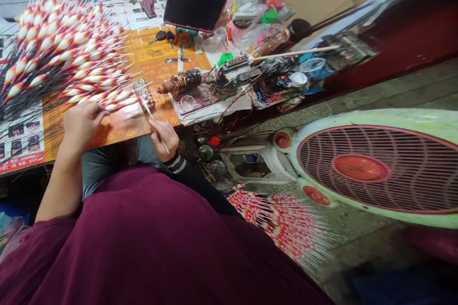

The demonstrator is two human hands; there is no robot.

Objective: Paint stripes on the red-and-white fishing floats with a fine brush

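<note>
My left hand (84, 121) is at the table's front edge, its thumb and fingers pinched at the near end of a red, yellow and white fishing float (123, 103). The float points right, toward a small paint-stained holder (143, 93). In my right hand (165, 139) is a slim pale paintbrush (148, 108), its tip up against that holder. Just to the right sits a paint-spattered motor with a brown chuck (184, 81). Many more fishing floats (46, 43) with dark stems lie heaped behind and left of my left hand.
A phone (195, 8) stands tilted at the back, keys (162, 36) below it. A wooden stick (296, 52) and paint-crusted tools and cups (315, 66) line the right side. A large fan (379, 167) stands on the floor, with bundled red-white floats (282, 228) nearby.
</note>
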